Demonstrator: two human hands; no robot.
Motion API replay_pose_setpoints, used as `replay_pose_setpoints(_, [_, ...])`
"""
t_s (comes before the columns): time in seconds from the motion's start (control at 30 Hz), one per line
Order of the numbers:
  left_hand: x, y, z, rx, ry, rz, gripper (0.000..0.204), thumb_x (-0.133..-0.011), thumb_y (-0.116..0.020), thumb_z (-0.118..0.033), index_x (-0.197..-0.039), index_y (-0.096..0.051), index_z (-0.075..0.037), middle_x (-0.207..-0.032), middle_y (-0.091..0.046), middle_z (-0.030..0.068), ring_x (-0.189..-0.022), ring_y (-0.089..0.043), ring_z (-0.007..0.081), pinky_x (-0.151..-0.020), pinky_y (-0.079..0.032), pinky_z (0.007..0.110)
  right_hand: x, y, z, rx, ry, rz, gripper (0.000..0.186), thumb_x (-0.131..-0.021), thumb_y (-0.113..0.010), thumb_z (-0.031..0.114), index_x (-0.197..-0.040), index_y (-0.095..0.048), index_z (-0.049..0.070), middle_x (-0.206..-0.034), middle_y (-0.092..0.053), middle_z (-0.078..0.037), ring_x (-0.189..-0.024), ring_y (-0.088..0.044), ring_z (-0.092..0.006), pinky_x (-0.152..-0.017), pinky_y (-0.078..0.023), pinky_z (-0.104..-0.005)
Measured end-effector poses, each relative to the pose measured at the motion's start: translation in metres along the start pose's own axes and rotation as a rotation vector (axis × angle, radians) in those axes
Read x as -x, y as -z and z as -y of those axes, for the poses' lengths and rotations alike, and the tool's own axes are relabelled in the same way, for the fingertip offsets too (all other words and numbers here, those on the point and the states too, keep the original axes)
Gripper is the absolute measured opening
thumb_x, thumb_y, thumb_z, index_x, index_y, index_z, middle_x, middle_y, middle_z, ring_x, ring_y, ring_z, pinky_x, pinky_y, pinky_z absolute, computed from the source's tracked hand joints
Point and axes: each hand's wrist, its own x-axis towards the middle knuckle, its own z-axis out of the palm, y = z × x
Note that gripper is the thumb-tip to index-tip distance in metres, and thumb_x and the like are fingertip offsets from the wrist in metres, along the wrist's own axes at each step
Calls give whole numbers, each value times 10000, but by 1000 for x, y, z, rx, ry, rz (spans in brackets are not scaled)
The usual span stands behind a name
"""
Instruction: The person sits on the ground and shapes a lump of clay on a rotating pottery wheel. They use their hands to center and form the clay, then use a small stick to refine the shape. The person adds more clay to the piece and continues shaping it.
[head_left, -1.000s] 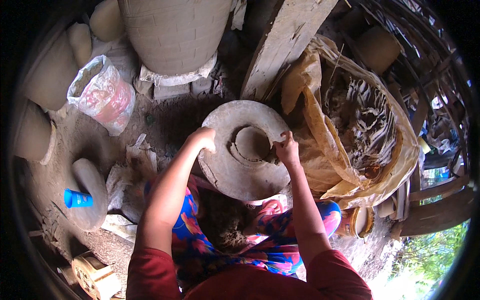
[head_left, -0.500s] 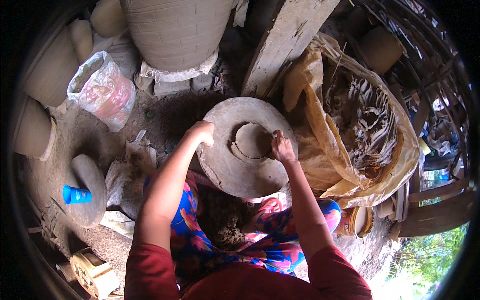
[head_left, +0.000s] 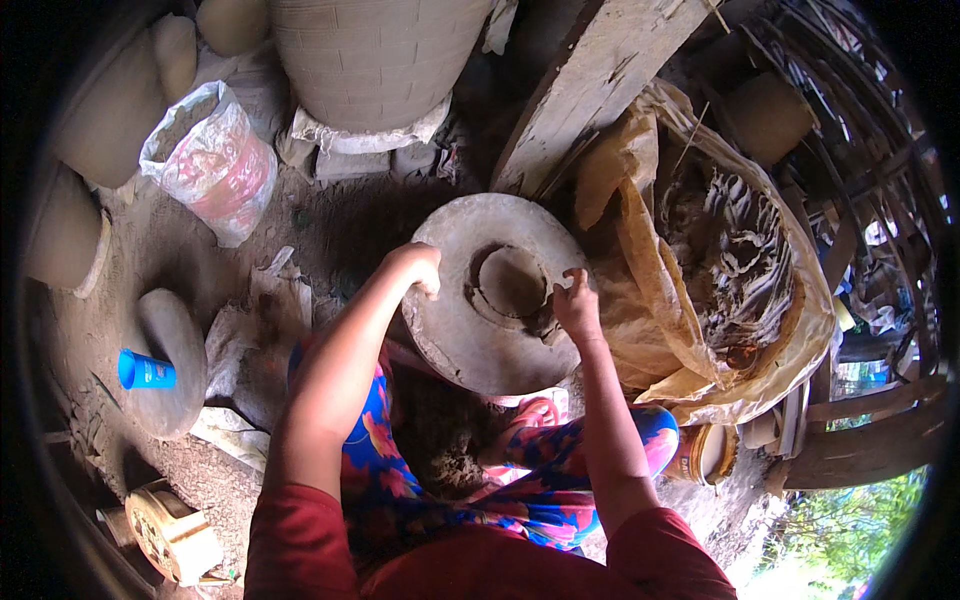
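Note:
A round grey potter's wheel lies in front of my knees, with a low round piece of clay at its centre. A darker, uneven ring surrounds the clay. At the wheel's left rim, my left hand is closed, its curled fingers on the edge. My right hand is over the wheel's right side, just beside the clay. Its fingers are bent, with the index finger raised; whatever they hold, if anything, is too small to make out. A small clay scrap shows near that hand.
To the right, a yellowish sheet wraps a heap of clay, beside a wooden post. A large clay jar stands ahead. On the left are a filled sack and a blue cup on a rounded slab.
My right hand has shifted slightly right and down, its index finger lifting from the clay's edge. The left hand stays at the rim. The whole view has shifted a little.

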Motion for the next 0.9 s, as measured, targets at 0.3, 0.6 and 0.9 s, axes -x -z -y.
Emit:
replay_pose_setpoints(0.3, [-10,-7,5,52,25,-285,360,-631,-678,-259,-836,-612,29,-897,-595,209,-849,-593,294,-727,-475,366,-8,-1,-24,-302,-158,31,515,-627,-691,70,-1071,-429,81,-882,-605,-148,-807,-585,-172,-643,-457,-287])
replay_pose_setpoints(0.6, [-24,-19,14,15,-37,-203,366,-608,-688,-250,-846,-616,19,-897,-591,211,-860,-586,301,-741,-473,356,-5,-22,-26,215,127,81,326,-844,-395,178,-1153,-355,80,-979,-551,-204,-966,-501,-347,-891,-287,-493])
replay_pose_setpoints(0.9, [-10,-6,2,-32,-31,3,426,-540,-748,-247,-856,-629,13,-922,-603,178,-840,-597,261,-716,-479,336,-9,-24,-19,198,276,-52,232,-785,-418,114,-952,-391,-44,-690,-536,-242,-633,-550,-380,-589,-454,-444])
